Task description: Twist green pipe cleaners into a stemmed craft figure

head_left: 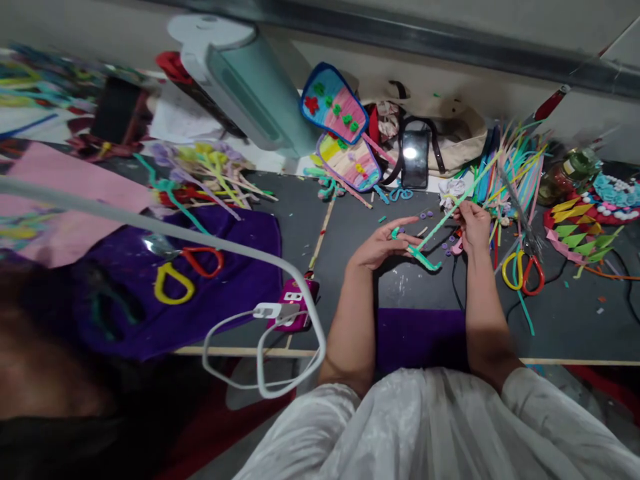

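Over the dark table, my left hand (385,245) pinches a bent green pipe cleaner (425,259), its index finger stretched out. Part of the green piece curls between these fingers. From there a long light-green pipe cleaner (440,225) slants up to the right. My right hand (474,225) is closed on this light-green length, which runs on past the fingers. Whether the two green pieces are joined is hard to tell. Red-and-yellow scissors (523,270) lie right of my right hand, below a bundle of pipe cleaners (517,173). Small purple beads (426,215) lie between my hands.
A white cable (320,313) arches over the left side, near a magenta power strip (297,313). More scissors (175,281) and pliers (107,300) lie on purple cloth (250,260). Behind stand a pale-green appliance (260,87), a phone (415,160) and a glass jar (570,173).
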